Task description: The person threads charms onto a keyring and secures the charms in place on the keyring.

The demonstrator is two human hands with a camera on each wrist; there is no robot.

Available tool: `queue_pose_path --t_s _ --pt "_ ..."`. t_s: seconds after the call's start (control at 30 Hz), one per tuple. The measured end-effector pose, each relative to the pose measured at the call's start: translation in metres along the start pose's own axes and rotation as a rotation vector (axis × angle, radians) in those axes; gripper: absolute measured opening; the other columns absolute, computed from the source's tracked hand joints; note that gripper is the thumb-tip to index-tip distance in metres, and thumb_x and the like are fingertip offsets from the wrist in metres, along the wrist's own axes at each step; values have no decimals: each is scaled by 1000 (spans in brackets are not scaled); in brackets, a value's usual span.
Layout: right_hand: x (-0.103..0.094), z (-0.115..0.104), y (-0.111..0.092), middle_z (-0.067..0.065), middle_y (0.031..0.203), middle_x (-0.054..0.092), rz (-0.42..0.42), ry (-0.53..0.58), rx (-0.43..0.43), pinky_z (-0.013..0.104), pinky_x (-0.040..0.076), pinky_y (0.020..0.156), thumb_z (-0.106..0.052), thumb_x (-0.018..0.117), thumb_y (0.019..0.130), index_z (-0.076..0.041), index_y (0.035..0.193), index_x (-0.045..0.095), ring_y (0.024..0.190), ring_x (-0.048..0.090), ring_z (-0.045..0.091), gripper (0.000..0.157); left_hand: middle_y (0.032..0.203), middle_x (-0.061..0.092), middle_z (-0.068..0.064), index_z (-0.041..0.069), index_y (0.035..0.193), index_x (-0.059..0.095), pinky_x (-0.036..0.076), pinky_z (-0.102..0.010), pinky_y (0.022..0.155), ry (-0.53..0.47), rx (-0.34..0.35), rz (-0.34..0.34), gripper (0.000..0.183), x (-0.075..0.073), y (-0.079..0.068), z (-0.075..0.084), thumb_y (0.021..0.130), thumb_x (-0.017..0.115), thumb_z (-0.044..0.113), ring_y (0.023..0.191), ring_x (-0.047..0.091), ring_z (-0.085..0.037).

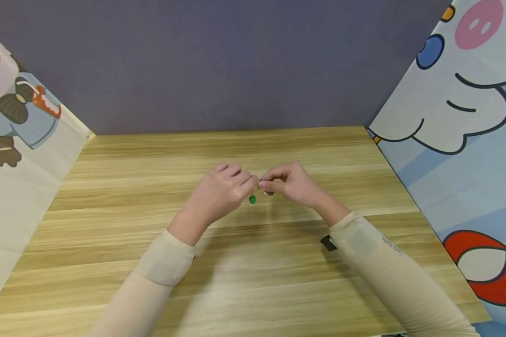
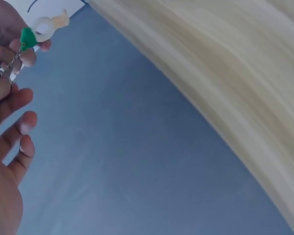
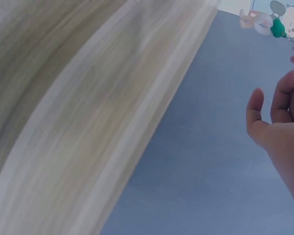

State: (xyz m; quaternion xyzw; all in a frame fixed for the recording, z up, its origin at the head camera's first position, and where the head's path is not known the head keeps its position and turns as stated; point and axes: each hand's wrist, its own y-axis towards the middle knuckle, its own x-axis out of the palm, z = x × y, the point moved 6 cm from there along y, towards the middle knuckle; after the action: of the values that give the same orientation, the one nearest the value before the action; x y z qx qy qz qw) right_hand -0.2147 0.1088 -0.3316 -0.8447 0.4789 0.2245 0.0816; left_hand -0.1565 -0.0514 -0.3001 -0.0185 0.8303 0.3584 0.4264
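Both hands meet over the middle of the table at a small keychain. My left hand (image 1: 223, 192) pinches its metal ring between thumb and forefinger, the other fingers loosely bent in the left wrist view. From the right, my right hand (image 1: 294, 185) pinches the metal part, thumb and finger tips close to the left ones. A green bead (image 1: 252, 200) hangs below the fingertips. In the left wrist view a white ring (image 2: 42, 29) and a small cream-coloured charm (image 2: 61, 19) follow the green bead along the chain. Fingers partly hide the metal parts.
The wood-grain table (image 1: 253, 281) lies beneath both hands. Behind it rises a plain grey-blue panel (image 1: 227, 65). Cartoon-printed panels stand at the left (image 1: 46, 159) and right (image 1: 455, 187). A black strap end (image 1: 329, 243) sticks out by the right sleeve.
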Motion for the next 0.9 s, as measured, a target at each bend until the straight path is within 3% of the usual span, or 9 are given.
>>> queue_pose_path --t_s 0.17,0.33,0.47,0.67,0.9 --pt "1 -4 1 10 86 78 -24 -10 -7 30 54 67 -13 70 103 -2 99 83 75 64 23 18 86 76 5 12 97 75 60 -32 73 -7 22 -25 3 -1 0 -1 100 74 15 80 69 -18" --pt "2 -4 1 9 84 77 -22 11 -9 29 53 65 -12 71 102 -2 97 83 74 64 18 16 87 78 3 13 95 76 63 -36 76 -74 -2 -22 9 0 0 -4 100 69 15 83 72 -20" --pt "3 -5 1 9 83 77 -27 15 -28 28 54 66 -11 71 101 -2 96 83 74 64 18 16 84 77 1 12 89 75 63 -35 74 -134 -34 -4 12 -1 0 -6 99 69 13 79 72 -20" --pt "5 -6 0 9 86 79 -32 23 -40 38 60 72 -11 71 102 -4 95 83 76 67 18 16 80 73 0 11 83 72 60 -34 70 -228 -91 -3 16 -1 -1 -11 98 66 9 73 65 -19" --pt "5 -6 -2 10 89 79 -7 35 -61 33 58 70 -11 70 102 -5 96 84 76 66 19 16 76 72 -1 9 82 75 57 -30 65 -328 -146 18 17 1 -1 -13 97 67 6 69 64 -17"
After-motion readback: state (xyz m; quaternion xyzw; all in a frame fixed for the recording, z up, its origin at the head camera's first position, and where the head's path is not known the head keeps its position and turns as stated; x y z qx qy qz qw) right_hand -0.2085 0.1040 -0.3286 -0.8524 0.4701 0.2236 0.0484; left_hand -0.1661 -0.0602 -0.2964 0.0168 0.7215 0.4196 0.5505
